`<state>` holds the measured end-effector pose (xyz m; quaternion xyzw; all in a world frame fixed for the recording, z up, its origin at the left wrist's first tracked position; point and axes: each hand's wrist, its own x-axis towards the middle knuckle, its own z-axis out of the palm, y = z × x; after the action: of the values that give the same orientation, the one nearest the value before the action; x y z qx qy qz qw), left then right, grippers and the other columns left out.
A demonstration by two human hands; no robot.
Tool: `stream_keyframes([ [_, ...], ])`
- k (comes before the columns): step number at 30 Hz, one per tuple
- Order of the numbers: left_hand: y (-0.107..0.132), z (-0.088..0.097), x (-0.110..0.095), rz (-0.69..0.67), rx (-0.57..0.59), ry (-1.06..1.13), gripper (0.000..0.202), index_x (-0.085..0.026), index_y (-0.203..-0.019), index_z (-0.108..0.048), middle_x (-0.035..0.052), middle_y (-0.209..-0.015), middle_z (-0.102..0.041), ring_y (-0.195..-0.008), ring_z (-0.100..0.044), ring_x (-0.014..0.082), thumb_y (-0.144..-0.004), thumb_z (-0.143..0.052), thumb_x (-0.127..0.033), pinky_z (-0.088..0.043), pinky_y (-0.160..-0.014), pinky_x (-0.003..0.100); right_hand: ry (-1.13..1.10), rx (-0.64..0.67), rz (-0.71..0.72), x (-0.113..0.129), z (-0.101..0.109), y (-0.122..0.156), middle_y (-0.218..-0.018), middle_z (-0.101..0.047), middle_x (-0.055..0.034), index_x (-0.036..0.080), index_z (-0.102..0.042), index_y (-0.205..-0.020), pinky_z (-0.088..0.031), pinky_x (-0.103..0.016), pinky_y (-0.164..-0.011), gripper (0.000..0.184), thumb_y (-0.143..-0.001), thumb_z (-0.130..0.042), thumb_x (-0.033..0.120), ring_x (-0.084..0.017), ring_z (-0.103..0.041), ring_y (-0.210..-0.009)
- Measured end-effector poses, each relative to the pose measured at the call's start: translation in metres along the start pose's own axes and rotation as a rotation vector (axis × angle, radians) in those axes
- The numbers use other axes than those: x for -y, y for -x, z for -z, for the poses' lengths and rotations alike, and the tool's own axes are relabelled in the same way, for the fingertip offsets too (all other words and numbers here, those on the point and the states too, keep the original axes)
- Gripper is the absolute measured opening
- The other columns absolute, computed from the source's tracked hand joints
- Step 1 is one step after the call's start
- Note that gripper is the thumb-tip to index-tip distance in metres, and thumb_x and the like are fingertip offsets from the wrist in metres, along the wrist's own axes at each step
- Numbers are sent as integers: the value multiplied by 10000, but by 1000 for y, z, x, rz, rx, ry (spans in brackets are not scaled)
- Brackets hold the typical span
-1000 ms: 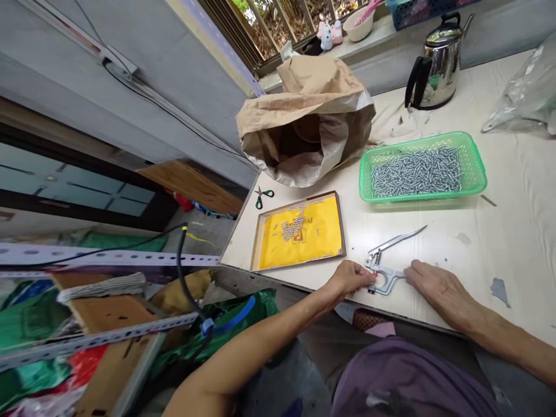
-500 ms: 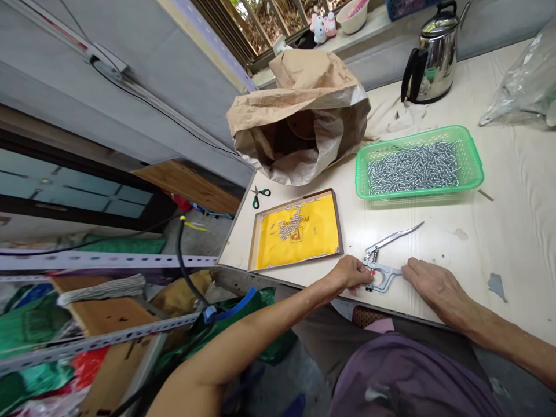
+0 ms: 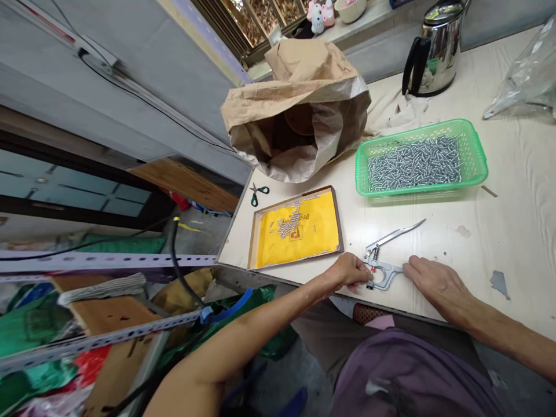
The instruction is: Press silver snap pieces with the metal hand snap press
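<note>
A pair of silver hand-press pliers (image 3: 388, 277) with a coil spring and a small red part lies near the table's front edge, its long upper lever (image 3: 397, 233) raised. My right hand (image 3: 432, 284) has its curled fingers on the end of the lower handle. At the other end, my left hand (image 3: 350, 271) is closed in a pinch beside the jaws; whatever is between its fingertips is too small to make out. Left of the pliers, a shallow tray (image 3: 339, 231) lined with yellow holds a loose pile of small silvery metal pieces (image 3: 289, 225).
A green plastic basket (image 3: 475, 152) full of small silvery metal pieces stands beyond the pliers. Around it are an open brown paper sack (image 3: 299, 92), a metal kettle (image 3: 438, 55) and a clear plastic bag (image 3: 527, 81). Scissors (image 3: 258, 194) lie by the table's left edge.
The view has shifted slightly. Both hands stay at the pliers, and the left fingers have moved only a little at the jaws, where less of the red part shows.
</note>
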<state>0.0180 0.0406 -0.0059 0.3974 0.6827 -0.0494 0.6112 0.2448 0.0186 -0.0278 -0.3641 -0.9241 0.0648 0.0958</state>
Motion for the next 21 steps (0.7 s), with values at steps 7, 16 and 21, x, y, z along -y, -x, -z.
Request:
stream_keyframes([
  [7, 4, -2, -2, 13, -2, -17, 183, -134, -552, -576, -73, -445, -468, -409, -438, 67, -686, -697, -168, -418, -441, 197, 53, 23, -30, -41, -6, -14, -1442, -437, -206, 170, -466, -1322, -431, -464, -872, 705, -761, -681, 540, -372, -408, -1273],
  [16, -2, -5, 5, 20, 2, -11, 176, -130, -587, -597, -76, -457, -477, -414, -423, 56, -696, -712, -208, -416, -447, 184, 46, 43, -16, -43, -2, -26, -1098, -637, -160, 140, -498, -1282, -404, -439, -831, 729, -708, -693, 545, -321, -544, -986],
  [21, 10, -8, 9, -49, -105, -170, 244, -137, -610, -605, -44, -506, -495, -485, -481, 96, -761, -705, -301, -443, -513, 221, 90, 74, -3, -36, 0, -24, -986, -635, -134, 126, -574, -1131, -418, -381, -752, 587, -684, -763, 456, -283, -536, -882],
])
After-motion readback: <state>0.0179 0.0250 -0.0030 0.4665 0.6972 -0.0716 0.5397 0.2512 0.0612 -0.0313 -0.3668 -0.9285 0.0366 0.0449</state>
